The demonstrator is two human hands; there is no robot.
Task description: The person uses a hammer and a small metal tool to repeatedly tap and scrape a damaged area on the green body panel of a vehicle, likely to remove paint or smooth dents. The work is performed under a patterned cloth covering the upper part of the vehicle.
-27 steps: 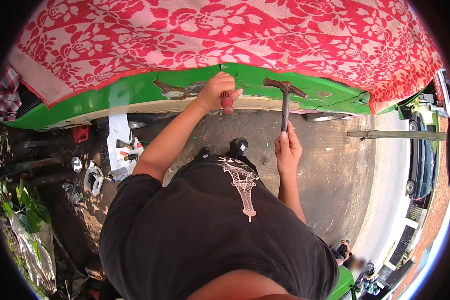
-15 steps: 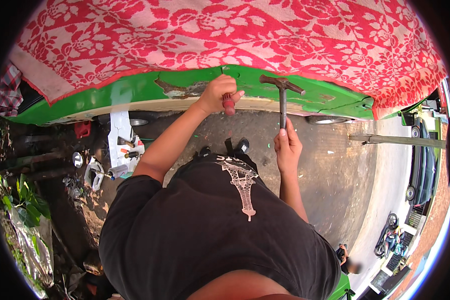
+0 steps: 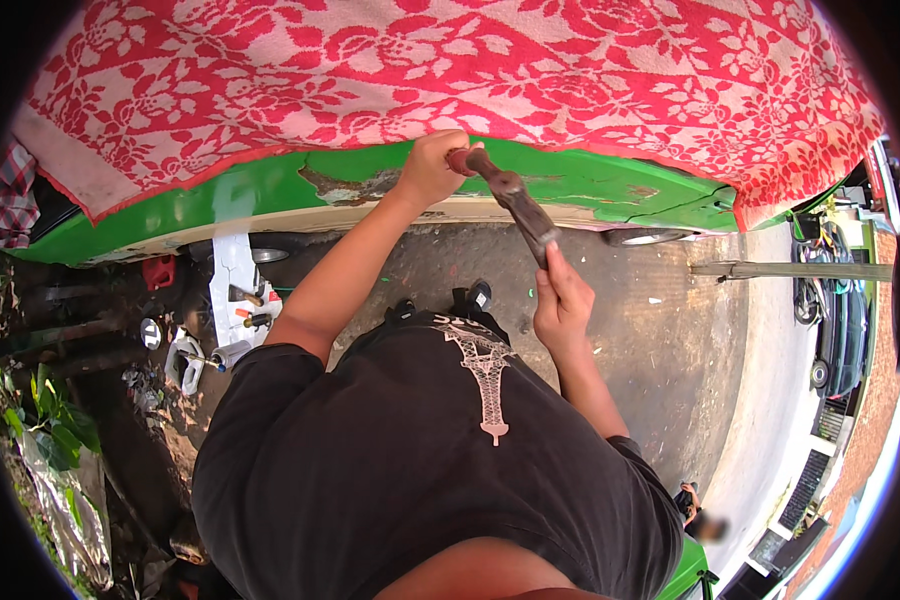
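Against the green car panel (image 3: 580, 180), with its cracked, flaking paint, my left hand (image 3: 430, 170) is closed round a red-handled tool (image 3: 460, 160), whose tip is hidden. My right hand (image 3: 565, 305) grips a steel hammer (image 3: 510, 200) below and right of my left hand. The hammer's dark head overlaps the red handle in the picture; whether they touch I cannot tell. Above the hands a red and pink floral cloth (image 3: 450, 65) drapes over the car.
On the ground at left lie a white sheet with tools (image 3: 228, 275), a red container (image 3: 160, 270) and assorted debris. A pole (image 3: 790, 270) juts in at right. Parked vehicles (image 3: 830, 310) line the road, and another person (image 3: 692, 505) is at lower right.
My left hand has shifted slightly upward with the red tool. My right hand has moved slightly down and left, and the hammer has swung leftward from upright to overlap the red tool.
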